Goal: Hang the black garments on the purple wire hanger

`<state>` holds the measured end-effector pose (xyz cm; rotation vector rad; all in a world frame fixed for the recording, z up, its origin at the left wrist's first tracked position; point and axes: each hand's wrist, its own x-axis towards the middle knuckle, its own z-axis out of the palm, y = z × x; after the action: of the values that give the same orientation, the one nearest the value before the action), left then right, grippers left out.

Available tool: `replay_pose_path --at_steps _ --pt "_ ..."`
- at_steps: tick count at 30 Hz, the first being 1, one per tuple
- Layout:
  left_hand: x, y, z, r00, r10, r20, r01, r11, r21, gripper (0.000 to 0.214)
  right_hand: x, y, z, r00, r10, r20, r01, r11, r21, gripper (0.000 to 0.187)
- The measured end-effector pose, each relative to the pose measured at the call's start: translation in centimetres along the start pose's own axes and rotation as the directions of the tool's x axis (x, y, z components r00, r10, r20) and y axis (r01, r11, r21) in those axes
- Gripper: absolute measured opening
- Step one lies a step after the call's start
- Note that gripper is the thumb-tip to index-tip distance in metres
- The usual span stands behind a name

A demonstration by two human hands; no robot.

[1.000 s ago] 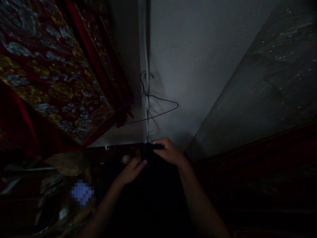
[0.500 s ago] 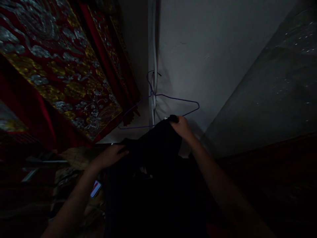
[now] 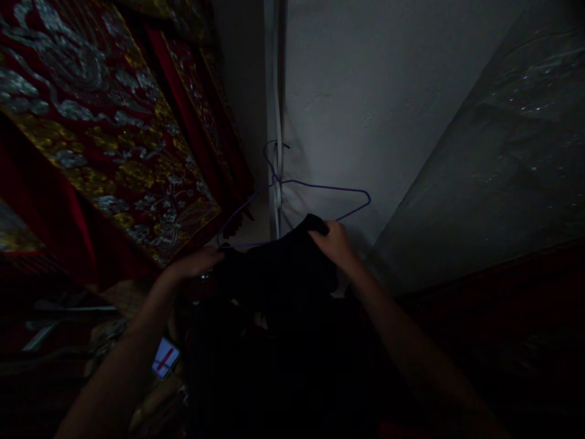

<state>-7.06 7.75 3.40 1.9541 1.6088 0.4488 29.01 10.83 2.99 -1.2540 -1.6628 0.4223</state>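
A black garment point(image 3: 278, 265), too dark to tell its exact kind, is stretched between my two hands. My left hand point(image 3: 198, 262) grips its upper left edge, close to the lower left corner of a purple wire hanger point(image 3: 324, 186). The upper right edge is pinched in my right hand point(image 3: 333, 238), just below the hanger's right side. By its hook the hanger hangs at a pale vertical pipe or cable point(image 3: 276, 91) on the wall. Part of its bottom bar is hidden by the cloth. The garment's lower part merges into the dark.
Red cloth with silver and gold embroidery point(image 3: 123, 140) hangs at the left. Below my left forearm lies a phone with a lit screen point(image 3: 165, 358), among dim clutter. Ahead is a grey wall point(image 3: 365, 91), with a glossy sheet-like surface point(image 3: 503, 152) on the right.
My left hand has moved up and left along the garment to near the hanger's left corner, drawing the cloth's edge wider. The right hand keeps its grip. The view has shifted slightly.
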Motion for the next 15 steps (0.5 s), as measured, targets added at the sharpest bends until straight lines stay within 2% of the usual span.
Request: replay_pose_path --at_steps 3,5,7,9,12,13,15 --pt "0.0 0.1 -0.3 0.977 -0.042 -0.207 0.045 0.999 0.01 0.031 0.1 0.1 0.2 1.0 0.019 0.001 -0.019 1.0 0.017 0.02" --pt "-0.3 1.0 -0.9 0.932 -0.044 -0.359 0.051 0.999 0.01 0.033 0.1 0.2 0.4 0.999 0.045 -0.007 -0.045 0.999 0.019 0.021" --pt "-0.7 2.6 -1.3 0.87 0.013 -0.494 -0.009 1.0 0.011 0.033 0.0 0.2 0.8 0.997 0.079 -0.007 -0.079 0.997 0.019 0.025" --pt "-0.7 4.7 -1.6 0.802 0.152 -0.578 -0.154 0.987 0.045 0.032 -0.3 0.1 1.2 0.994 0.106 0.024 -0.107 0.993 0.051 0.028" --pt "0.3 7.5 -1.6 0.709 0.389 -0.588 -0.381 0.913 0.146 0.038 -1.1 -0.2 1.6 0.989 0.085 0.122 -0.102 0.984 0.146 0.029" --pt "0.9 8.1 -1.6 0.7 0.437 -0.565 -0.412 0.893 0.179 0.041 -1.3 -0.3 1.4 0.988 0.04 0.149 -0.067 0.981 0.18 0.026" --pt "2.0 8.3 -1.7 0.721 0.483 -0.497 -0.422 0.875 0.238 0.042 -1.7 -0.3 0.6 0.985 -0.092 0.149 0.056 0.972 0.23 0.019"
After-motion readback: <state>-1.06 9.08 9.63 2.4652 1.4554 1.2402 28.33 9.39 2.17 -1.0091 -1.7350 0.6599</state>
